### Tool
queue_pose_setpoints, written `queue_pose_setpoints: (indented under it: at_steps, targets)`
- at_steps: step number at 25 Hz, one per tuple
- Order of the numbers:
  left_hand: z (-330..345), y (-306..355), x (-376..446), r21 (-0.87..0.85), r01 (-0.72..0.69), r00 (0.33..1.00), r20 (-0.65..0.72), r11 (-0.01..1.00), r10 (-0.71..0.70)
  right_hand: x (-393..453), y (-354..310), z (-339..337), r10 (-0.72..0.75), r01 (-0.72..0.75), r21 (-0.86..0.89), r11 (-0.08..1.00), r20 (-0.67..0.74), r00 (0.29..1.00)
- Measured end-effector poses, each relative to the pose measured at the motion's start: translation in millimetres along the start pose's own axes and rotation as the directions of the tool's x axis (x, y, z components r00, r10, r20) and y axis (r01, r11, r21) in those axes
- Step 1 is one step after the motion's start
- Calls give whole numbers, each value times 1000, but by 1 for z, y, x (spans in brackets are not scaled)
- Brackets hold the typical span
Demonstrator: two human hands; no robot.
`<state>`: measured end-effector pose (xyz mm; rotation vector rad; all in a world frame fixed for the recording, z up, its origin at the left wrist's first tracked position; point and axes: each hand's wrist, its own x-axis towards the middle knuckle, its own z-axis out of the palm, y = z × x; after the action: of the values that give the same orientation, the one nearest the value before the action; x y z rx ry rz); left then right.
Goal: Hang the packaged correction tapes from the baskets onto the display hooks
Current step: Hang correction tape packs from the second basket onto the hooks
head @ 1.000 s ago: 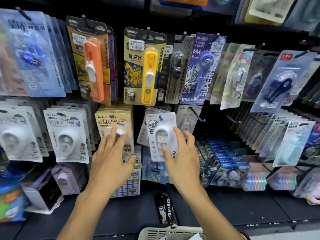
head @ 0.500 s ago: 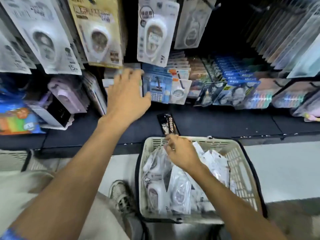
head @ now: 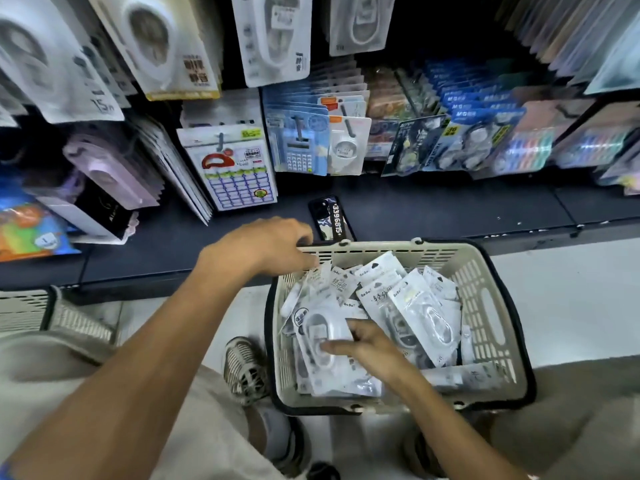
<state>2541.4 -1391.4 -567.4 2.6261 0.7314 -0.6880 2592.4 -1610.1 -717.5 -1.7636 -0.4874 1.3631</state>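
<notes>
Both hands are at the basket (head: 485, 306) in the lower centre of the frame: the right hand (head: 367, 344) pinches a packaged correction tape (head: 322, 337) atop the pile, and the left hand (head: 263, 244) rests curled on the far rim. Many packets (head: 426, 313) fill the basket, while several hang on the display (head: 270, 36) across the top, so I judge most of the work remains.

White packaged correction tapes (head: 420, 306) lie heaped in beige basket (head: 485, 268).
</notes>
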Motion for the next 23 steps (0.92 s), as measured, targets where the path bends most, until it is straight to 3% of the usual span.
queue_pose_setpoints:
  at_steps: [2, 3, 4, 6, 8, 10, 11, 12, 14, 16, 17, 19, 21, 23]
  targets:
    - [2, 4, -2, -86, 66, 997, -27, 994, -68, -5, -19, -25, -107, 107, 224, 969, -15, 994]
    - [4, 7, -1, -254, 54, 998, -30, 966, -64, -5, -29, -29, -176, 179, 311, 933, -38, 984]
    - [7, 12, 0, -461, 12, 998, -47, 887, -38, -1, -42, -28, -241, 246, 382, 891, -61, 969]
    - [8, 19, 0, -786, -31, 996, -79, 618, -52, 8, -65, -15, -307, 309, 496, 811, -89, 948]
    - [1, 15, 3, -906, -28, 980, -107, 422, -165, 18, -74, -6, -262, 276, 563, 779, -108, 959]
    - [-12, 3, 3, -897, -84, 934, -222, 433, -279, 28, -70, 0, -126, 211, 350, 913, -251, 960]
    - [-19, -4, 2, -884, -114, 901, -284, 453, -328, 33, -64, 7, -91, 130, 108, 986, -314, 945]
    - [-25, -10, 0, -882, -138, 874, -322, 450, -363, 38, -59, 18, -87, 31, -179, 983, -310, 947]
    - [-36, -19, -4, -892, -188, 859, -352, 411, -372, 51, -54, 45, -67, -95, -633, 768, -227, 972]
    - [-39, -23, -7, -870, -231, 845, -401, 435, -354, 68, -61, 65, -8, -207, -715, 667, -286, 958]
    - [-39, -25, -8, -855, -242, 838, -422, 458, -346, 74, -67, 70, 26, -252, -671, 697, -327, 945]
    - [-37, -27, -8, -821, -233, 834, -445, 520, -328, 73, -70, 63, 109, -273, -432, 860, -366, 924]
    - [-30, -30, 1, -814, -205, 849, -425, 544, -315, 53, -57, 40, 126, -162, -69, 984, -365, 922]
    - [-18, -30, 18, -839, -145, 872, -359, 525, -333, 25, -43, 6, 43, 44, 220, 975, -376, 926]
